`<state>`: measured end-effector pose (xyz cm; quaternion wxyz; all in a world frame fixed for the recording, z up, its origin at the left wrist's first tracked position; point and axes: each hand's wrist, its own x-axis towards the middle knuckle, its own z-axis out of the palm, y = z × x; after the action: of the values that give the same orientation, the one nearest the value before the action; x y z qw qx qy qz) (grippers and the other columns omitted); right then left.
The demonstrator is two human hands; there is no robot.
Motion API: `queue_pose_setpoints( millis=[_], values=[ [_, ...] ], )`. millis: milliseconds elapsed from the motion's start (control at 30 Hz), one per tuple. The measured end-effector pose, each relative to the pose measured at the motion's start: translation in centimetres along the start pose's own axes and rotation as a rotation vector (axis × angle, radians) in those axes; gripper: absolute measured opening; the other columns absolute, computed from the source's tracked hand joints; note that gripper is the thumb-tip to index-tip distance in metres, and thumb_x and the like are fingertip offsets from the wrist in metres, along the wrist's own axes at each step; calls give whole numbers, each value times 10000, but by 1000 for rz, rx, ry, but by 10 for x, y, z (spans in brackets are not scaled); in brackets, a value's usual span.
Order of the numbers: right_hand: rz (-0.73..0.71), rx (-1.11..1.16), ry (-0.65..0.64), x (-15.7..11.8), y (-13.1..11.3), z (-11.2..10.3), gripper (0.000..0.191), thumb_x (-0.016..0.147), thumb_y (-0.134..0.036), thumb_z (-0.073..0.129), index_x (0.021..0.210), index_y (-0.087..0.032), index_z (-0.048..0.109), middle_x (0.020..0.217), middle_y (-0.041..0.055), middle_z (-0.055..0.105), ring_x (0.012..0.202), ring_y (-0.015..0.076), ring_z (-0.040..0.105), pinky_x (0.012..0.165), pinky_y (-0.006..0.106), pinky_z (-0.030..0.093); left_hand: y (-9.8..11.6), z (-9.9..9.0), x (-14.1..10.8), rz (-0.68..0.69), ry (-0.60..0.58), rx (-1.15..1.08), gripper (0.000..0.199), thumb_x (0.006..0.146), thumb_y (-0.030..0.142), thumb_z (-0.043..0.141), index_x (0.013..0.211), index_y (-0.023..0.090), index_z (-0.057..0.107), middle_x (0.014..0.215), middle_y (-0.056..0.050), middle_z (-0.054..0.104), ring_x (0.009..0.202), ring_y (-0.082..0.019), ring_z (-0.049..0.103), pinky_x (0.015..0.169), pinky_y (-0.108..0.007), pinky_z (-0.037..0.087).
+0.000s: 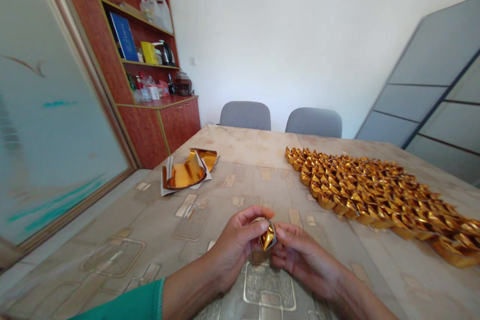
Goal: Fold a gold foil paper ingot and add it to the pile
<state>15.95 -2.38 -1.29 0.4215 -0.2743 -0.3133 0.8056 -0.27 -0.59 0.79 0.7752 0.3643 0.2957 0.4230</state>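
Between my two hands, just above the table, is a small folded gold foil paper piece (267, 238), shiny with a pointed front. My left hand (240, 237) pinches it from the left, thumb and fingers closed on its upper edge. From the right, my right hand (300, 252) grips its side with thumb and fingertips; its other fingers are curled below. Part of the piece is hidden behind my fingers. To the left on the table lies a loose stack of gold foil paper sheets (186, 172), curved up, with pale backs showing.
Many rows of folded gold foil pieces (360, 185) cover the table's right side. The table (150, 230) has a patterned, glossy cover. Two grey chairs (245, 115) stand at its far edge. A red-brown cabinet (161, 122) with shelves is at the back left, beside a frosted glass door (56, 110).
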Motion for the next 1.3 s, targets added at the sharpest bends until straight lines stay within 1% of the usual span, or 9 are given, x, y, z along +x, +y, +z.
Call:
queue_pose_setpoints(
  millis=[167,367,600,800,900,967,1033,1200,1300],
  values=[
    [13,19,18,1,1,-2,209,733,-307,731,808,-139,631,645,-44,445,568,44,351,562,204,279,0,0,1,6,33,96,214,715,280,705,877,157,640,733,-7,639,684,-121,578,674,-248,423],
    [-9,35,83,3,0,-6,235,718,-360,734,787,-170,613,623,-50,482,547,48,374,560,213,297,3,-3,2,70,-72,113,276,757,281,653,1013,177,636,962,-59,662,881,-172,599,831,-312,422],
    [-83,-75,142,9,-1,-7,286,726,-424,711,761,-176,574,600,-65,434,524,47,341,539,208,282,0,-7,9,159,50,291,208,708,301,702,851,167,631,790,-28,662,746,-155,596,757,-298,441],
    [-237,-361,224,13,1,-8,327,798,-520,588,854,-198,600,646,-44,440,548,82,359,528,226,305,0,-9,18,285,177,451,178,700,312,694,766,161,628,713,-14,643,694,-152,579,707,-273,431],
    [-347,-548,261,9,1,-3,353,825,-495,558,1074,-247,581,854,-3,539,674,113,447,591,236,352,0,-13,24,348,262,524,161,686,305,694,748,168,637,717,-8,639,693,-150,564,691,-259,417],
    [-404,-687,253,5,2,2,479,743,-416,678,1179,-276,539,1036,21,550,808,148,483,658,254,378,-1,-15,27,365,292,564,140,683,293,684,735,170,642,695,-3,630,664,-145,545,655,-251,405],
    [-461,-824,253,4,4,4,579,649,-302,758,1188,-283,545,1113,34,543,917,188,479,746,285,386,-5,-16,29,355,283,590,132,675,286,684,716,167,646,662,-2,621,636,-142,532,624,-248,397],
    [-559,-1096,324,9,8,4,283,787,-233,579,1068,-266,596,1026,47,600,932,210,511,828,338,375,-14,-11,29,267,176,585,179,689,316,679,742,148,650,655,-10,615,589,-123,524,565,-230,393],
    [-573,-1238,396,10,5,0,254,825,-244,518,1069,-259,588,1035,52,623,938,209,545,824,335,397,-14,-9,26,228,130,562,261,722,330,650,908,147,638,672,9,586,533,-101,496,504,-216,372]
  ],
)
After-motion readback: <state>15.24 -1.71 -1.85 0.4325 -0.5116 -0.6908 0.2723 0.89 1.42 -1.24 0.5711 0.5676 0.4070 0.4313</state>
